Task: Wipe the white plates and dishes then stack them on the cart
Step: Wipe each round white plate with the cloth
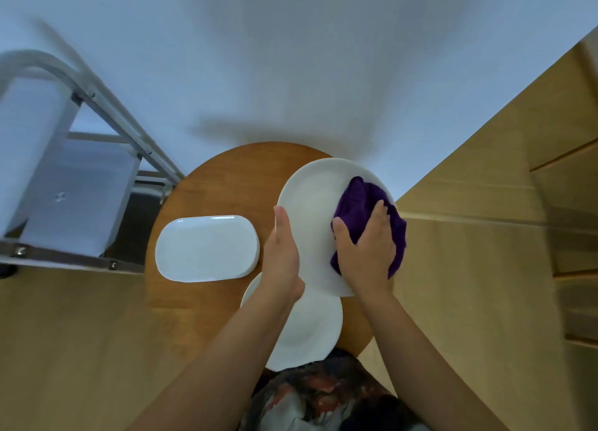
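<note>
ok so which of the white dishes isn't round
The white oblong platter, lying flat on the left of the round wooden table. The other two are round plates: one held up and wiped, one flat near the person.

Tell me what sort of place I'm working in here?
Probably a home or small dining room: a round wooden table against a white wall, wood-look floor, a metal cart beside it.
</note>
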A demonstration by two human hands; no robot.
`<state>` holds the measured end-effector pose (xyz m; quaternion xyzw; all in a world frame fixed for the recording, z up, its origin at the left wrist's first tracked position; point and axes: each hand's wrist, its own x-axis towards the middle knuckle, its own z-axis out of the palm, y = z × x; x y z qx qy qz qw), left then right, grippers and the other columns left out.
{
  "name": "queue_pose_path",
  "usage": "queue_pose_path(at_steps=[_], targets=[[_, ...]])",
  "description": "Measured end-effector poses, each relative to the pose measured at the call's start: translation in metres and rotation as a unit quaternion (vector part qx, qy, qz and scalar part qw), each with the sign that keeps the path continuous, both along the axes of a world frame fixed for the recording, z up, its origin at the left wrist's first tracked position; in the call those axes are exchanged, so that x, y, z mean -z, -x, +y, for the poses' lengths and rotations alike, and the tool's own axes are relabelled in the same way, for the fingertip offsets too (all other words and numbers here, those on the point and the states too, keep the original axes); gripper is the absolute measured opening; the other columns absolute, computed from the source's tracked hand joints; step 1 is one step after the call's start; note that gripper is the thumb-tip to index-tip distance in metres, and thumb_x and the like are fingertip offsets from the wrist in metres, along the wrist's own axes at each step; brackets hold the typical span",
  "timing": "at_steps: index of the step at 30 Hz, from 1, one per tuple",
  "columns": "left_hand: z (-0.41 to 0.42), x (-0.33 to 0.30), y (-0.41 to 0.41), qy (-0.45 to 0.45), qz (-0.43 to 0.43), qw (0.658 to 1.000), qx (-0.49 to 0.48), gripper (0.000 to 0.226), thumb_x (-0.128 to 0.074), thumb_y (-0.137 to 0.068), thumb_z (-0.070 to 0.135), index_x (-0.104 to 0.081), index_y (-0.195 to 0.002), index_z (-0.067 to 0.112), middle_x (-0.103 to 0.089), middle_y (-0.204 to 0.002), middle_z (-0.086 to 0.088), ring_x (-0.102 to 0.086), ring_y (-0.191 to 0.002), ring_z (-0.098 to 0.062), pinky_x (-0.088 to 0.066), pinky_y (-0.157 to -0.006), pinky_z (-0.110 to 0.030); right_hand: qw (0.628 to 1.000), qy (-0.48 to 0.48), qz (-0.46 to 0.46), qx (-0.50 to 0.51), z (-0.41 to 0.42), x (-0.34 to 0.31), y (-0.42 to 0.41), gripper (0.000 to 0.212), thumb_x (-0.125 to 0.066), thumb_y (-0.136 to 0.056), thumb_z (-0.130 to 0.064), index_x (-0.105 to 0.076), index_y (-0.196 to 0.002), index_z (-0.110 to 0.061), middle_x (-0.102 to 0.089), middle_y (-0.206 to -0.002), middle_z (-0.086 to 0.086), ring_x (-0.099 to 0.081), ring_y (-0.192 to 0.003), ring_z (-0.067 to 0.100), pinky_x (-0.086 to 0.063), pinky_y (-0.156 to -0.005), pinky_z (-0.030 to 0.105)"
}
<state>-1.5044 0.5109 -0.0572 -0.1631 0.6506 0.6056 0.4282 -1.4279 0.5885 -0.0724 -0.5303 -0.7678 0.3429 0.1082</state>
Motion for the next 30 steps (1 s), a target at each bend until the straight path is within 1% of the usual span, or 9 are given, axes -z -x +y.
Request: queue_pose_path(at_steps=[3, 6, 10, 12, 17, 21, 25, 28, 30], targets=[[-0.019, -0.018, -0.007, 0.005, 0.003, 1.000, 0.015, 0.044, -0.029, -0.078, 0.076, -0.055, -0.095, 0.045, -0.069, -0.069, 0.016, -0.069, -0.069, -0.015, -0.049, -0.040, -0.022, 0.995, -0.077, 0.049, 0.031, -0.012, -0.015, 0.014, 0.082, -0.058, -0.086, -0.046, -0.018, -0.150, -0.015, -0.028, -0.154, 0.005, -0.023, -0.142, 0.024, -0.019, -0.116, 0.044], [-0.032, -0.032, -0.012, 0.014, 0.031, 0.999, 0.039, 0.052, -0.025, -0.066, 0.081, -0.054, -0.093, 0.047, -0.066, -0.084, 0.015, -0.062, -0.083, -0.014, -0.050, -0.052, -0.024, 0.990, -0.127, 0.063, -0.005, -0.024, -0.033, 0.034, 0.075, -0.050, -0.084, -0.050, -0.027, -0.148, -0.017, -0.033, -0.152, 0.005, -0.027, -0.140, 0.025, -0.014, -0.115, 0.040], [-0.046, -0.049, -0.004, -0.043, 0.058, 0.997, -0.015, 0.044, -0.030, -0.087, 0.068, -0.056, -0.108, 0.040, -0.064, -0.095, 0.013, -0.058, -0.095, -0.009, -0.049, -0.080, -0.029, 0.971, -0.138, 0.148, -0.131, -0.061, -0.055, 0.048, 0.060, -0.056, -0.079, -0.031, -0.048, -0.137, -0.015, -0.055, -0.135, 0.006, -0.045, -0.129, 0.027, -0.031, -0.109, 0.047], [-0.058, -0.058, 0.004, -0.117, 0.023, 0.990, -0.073, 0.040, -0.040, -0.089, 0.063, -0.065, -0.101, 0.035, -0.073, -0.094, 0.008, -0.063, -0.099, -0.014, -0.053, -0.085, -0.031, 0.963, -0.106, 0.173, -0.175, -0.082, -0.062, 0.047, 0.053, -0.056, -0.080, -0.029, -0.053, -0.132, -0.018, -0.061, -0.127, 0.003, -0.050, -0.122, 0.023, -0.035, -0.106, 0.046], [-0.085, -0.066, 0.016, -0.154, -0.046, 0.982, -0.100, 0.056, -0.048, -0.082, 0.068, -0.067, -0.107, 0.021, -0.075, -0.094, -0.006, -0.069, -0.092, -0.026, -0.057, -0.079, -0.042, 0.959, -0.055, 0.118, -0.253, -0.107, -0.081, 0.043, 0.046, -0.046, -0.078, -0.037, -0.058, -0.120, -0.022, -0.063, -0.100, -0.005, -0.054, -0.093, 0.012, -0.045, -0.091, 0.034], [-0.100, -0.078, 0.041, -0.189, -0.021, 0.978, -0.086, 0.060, -0.044, -0.082, 0.071, -0.077, -0.078, 0.021, -0.075, -0.081, -0.006, -0.072, -0.068, -0.023, -0.058, -0.054, -0.037, 0.949, -0.047, 0.094, -0.297, -0.122, -0.086, 0.023, 0.032, -0.044, -0.077, -0.041, -0.059, -0.101, -0.026, -0.054, -0.082, -0.013, -0.051, -0.077, 0.006, -0.044, -0.068, 0.021], [-0.115, -0.097, 0.064, -0.203, 0.075, 0.976, 0.027, 0.067, -0.040, -0.071, 0.073, -0.058, -0.120, 0.031, -0.066, -0.118, -0.005, -0.065, -0.104, -0.026, -0.052, -0.091, -0.048, 0.932, -0.205, 0.056, -0.292, -0.105, -0.082, -0.005, 0.037, -0.043, -0.077, -0.036, -0.067, -0.100, -0.020, -0.057, -0.075, -0.010, -0.052, -0.075, 0.014, -0.041, -0.072, 0.029], [-0.121, -0.102, 0.062, -0.171, 0.094, 0.978, 0.079, 0.070, -0.042, -0.067, 0.073, -0.057, -0.121, 0.031, -0.067, -0.115, -0.002, -0.061, -0.109, -0.026, -0.049, -0.094, -0.050, 0.934, -0.238, -0.002, -0.265, -0.095, -0.078, -0.015, 0.034, -0.054, -0.078, -0.028, -0.068, -0.107, -0.015, -0.067, -0.086, -0.003, -0.059, -0.088, 0.021, -0.037, -0.078, 0.031], [-0.123, -0.101, 0.059, -0.138, 0.103, 0.982, 0.077, 0.054, -0.039, -0.081, 0.069, -0.060, -0.112, 0.031, -0.070, -0.104, 0.000, -0.063, -0.102, -0.024, -0.055, -0.084, -0.044, 0.959, -0.188, 0.038, -0.207, -0.096, -0.078, -0.017, 0.023, -0.052, -0.076, -0.028, -0.067, -0.090, -0.019, -0.060, -0.072, -0.010, -0.056, -0.075, 0.017, -0.035, -0.067, 0.024]])
